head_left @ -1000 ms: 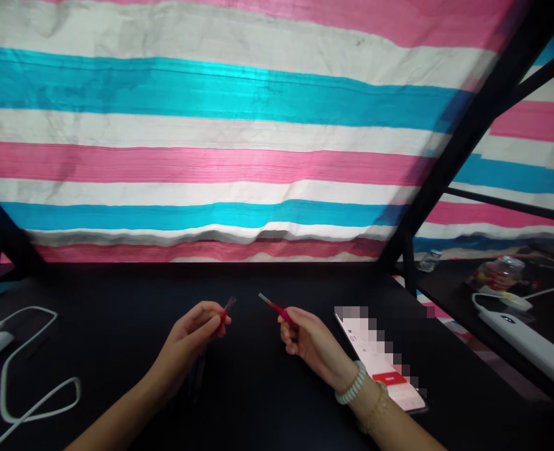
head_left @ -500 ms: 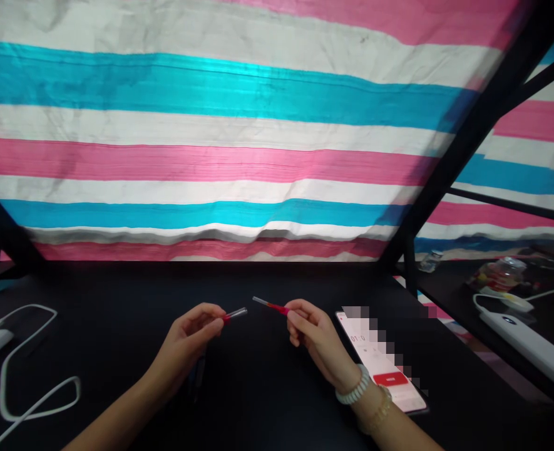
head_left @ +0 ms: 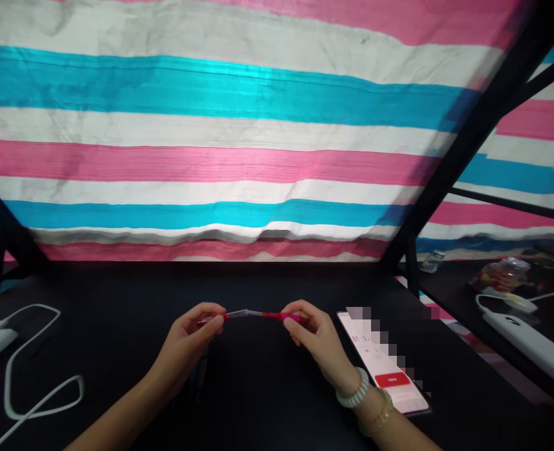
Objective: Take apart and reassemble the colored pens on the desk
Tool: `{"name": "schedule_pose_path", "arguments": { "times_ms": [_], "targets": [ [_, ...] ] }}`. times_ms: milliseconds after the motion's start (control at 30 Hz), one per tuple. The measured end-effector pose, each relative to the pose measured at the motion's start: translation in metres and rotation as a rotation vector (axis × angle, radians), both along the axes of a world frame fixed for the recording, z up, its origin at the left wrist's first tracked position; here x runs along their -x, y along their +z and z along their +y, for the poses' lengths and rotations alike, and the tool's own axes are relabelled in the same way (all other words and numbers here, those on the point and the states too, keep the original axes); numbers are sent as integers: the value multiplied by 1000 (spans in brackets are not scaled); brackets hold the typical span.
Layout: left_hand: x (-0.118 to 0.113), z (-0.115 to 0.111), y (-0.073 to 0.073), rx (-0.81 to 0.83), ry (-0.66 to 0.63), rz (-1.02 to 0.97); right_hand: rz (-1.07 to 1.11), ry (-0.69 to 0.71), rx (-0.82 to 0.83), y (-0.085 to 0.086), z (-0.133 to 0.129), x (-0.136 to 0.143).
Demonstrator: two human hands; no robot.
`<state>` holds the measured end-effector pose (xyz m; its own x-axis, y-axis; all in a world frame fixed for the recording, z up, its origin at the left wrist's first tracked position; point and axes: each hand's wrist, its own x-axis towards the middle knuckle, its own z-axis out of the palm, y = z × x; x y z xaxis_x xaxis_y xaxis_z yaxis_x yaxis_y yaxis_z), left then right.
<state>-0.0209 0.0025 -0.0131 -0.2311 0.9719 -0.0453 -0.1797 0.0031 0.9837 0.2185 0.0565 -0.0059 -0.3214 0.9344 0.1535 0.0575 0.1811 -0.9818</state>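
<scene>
Backdrop cloth [head_left: 211,125] striped pink, white and cyan, table [head_left: 267,401] black, pen [head_left: 277,316] red with clear cap [head_left: 238,314], cable [head_left: 37,382] white, phone [head_left: 384,366] screen white with red bar, bracelet [head_left: 354,392] white.

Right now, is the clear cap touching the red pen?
Touching. In the head view, the clear cap in the left hand meets the red pen held by the right hand; no gap shows.

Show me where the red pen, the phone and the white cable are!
red pen [head_left: 277,316]: head view, on its red barrel.
phone [head_left: 389,376]: head view, on its lit screen.
white cable [head_left: 42,401]: head view, on its loop.
</scene>
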Motion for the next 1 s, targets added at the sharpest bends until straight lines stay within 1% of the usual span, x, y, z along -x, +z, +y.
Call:
{"name": "schedule_pose_path", "arguments": {
  "times_ms": [200, 367, 567, 633, 733, 833, 900, 1000],
  "targets": [
    [-1, -3, 0, -69, -78, 105, -141, -41, -208, 0, -7, 3],
    [-2, -4, -2, -121, -139, 164, -224, -35, -376, 0, -13, 5],
    [-4, -4, -1, -155, -185, 207, -205, -54, -457, -1, -15, 4],
    [-5, -4, 0, -154, -201, 206, -178, -65, -482, -1, -15, 3],
    [-6, -4, 1, -133, -208, 192, -149, -82, -573, -1, -15, 3],
    [-7, -4, 2, -86, -210, 181, -148, -36, -648, -1, -16, 2],
    [-8, -6, 2, -48, -266, 180, -158, 5, -676, -1, -16, 3],
    [-9, -8, 2, -33, -370, 207, -170, 9, -708, -1, -17, 3]
  ]
}}
